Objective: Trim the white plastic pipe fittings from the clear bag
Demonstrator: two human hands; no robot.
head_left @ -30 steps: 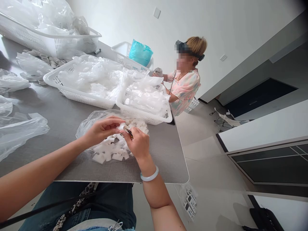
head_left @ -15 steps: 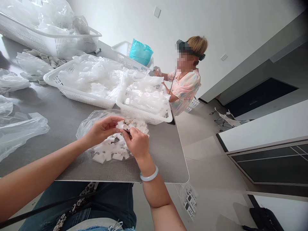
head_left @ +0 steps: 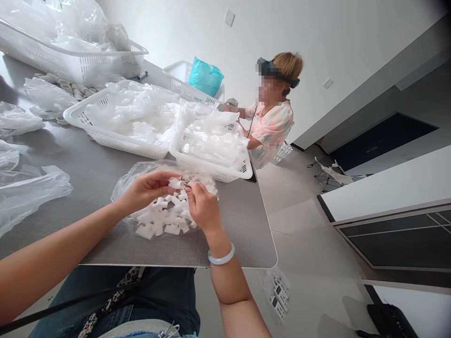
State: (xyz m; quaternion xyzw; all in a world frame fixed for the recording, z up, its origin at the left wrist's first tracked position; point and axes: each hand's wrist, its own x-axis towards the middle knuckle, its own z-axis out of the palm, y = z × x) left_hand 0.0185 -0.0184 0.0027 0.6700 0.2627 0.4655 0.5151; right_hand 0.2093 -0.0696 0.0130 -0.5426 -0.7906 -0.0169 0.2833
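My left hand pinches a small white plastic tube piece between thumb and fingers. My right hand is closed just right of it, fingertips touching the same piece; earlier frames showed a thin dark tool in this hand, now hidden. Both hands hover over an open clear plastic bag that holds a heap of several similar white tube pieces on the grey table. A pale bangle circles my right wrist.
White baskets full of clear bags stand behind the heap, another basket at far left. Loose bags lie at the left. A person works at the table's far end beside a teal bag. The table edge runs near my lap.
My hands stayed over the heap. The left hand turned the white piece and lifted it slightly; the right hand shifted a little right, and the dark tool tip is no longer visible.
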